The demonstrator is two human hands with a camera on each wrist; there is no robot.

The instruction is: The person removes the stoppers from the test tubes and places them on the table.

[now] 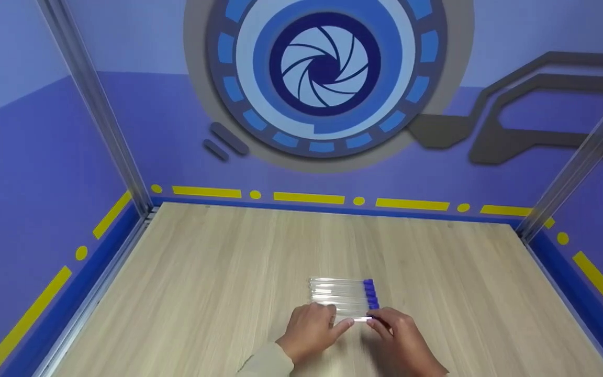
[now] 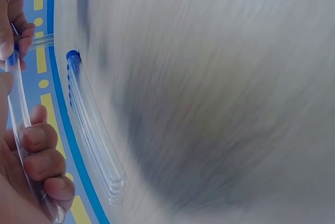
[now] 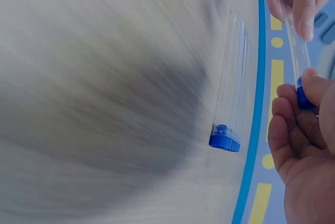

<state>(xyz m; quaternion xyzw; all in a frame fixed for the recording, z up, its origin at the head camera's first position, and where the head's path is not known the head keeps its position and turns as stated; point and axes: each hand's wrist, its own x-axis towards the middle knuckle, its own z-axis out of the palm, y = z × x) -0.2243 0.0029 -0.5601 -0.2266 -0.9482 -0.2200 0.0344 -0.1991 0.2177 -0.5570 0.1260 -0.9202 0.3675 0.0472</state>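
Both hands hold one clear test tube [image 2: 21, 106] between them, raised off the table. My left hand [image 1: 309, 331] grips its body, fingers curled round the glassy length in the left wrist view. At the other end, my right hand [image 1: 402, 335] pinches the tube's blue cap [image 3: 303, 97] between thumb and fingers. Just beyond the hands lies a row of several similar capped tubes [image 1: 338, 294], side by side on the table with their blue caps [image 1: 369, 293] toward the right. The left hand partly overlaps the nearest of these in the head view.
A light wood-grain table [image 1: 218, 262] carries the tubes. Blue-purple panels [image 1: 144, 125] with yellow dashes rise at the back and both sides. Metal posts [image 1: 97, 99] stand at the back corners.
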